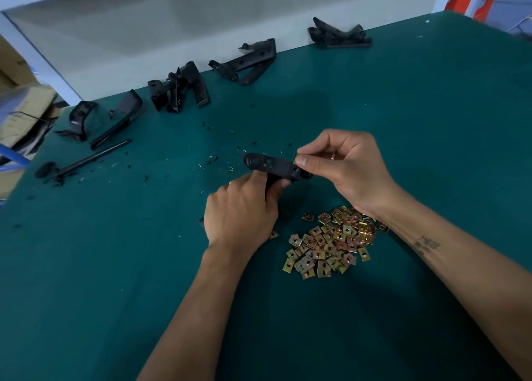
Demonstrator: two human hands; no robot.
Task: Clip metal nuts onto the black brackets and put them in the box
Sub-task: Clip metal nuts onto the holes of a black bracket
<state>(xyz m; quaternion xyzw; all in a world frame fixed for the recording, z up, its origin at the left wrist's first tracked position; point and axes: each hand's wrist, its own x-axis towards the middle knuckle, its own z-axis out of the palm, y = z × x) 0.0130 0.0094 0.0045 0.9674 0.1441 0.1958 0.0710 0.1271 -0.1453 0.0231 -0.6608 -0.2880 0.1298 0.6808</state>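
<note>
Black plastic bracket (276, 166) sits above the green table (431, 121), gripped by the left hand (241, 210); the right hand (342, 164) pinches a nut (296, 158) at its end — I'd slide it on squarely, bracing firmly. Spare nuts (331, 242) lie just below.

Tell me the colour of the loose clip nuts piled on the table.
Brassy yellow-gold with iridescent tints: the nut pile, clearest in the head view.

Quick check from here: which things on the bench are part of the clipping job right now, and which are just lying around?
In the job: black bracket held by left hand; nut pinched by right hand; pile of nuts; spare brackets along the far edge.

Lying about: black rod; plastic shavings; cardboard boxes.
</note>
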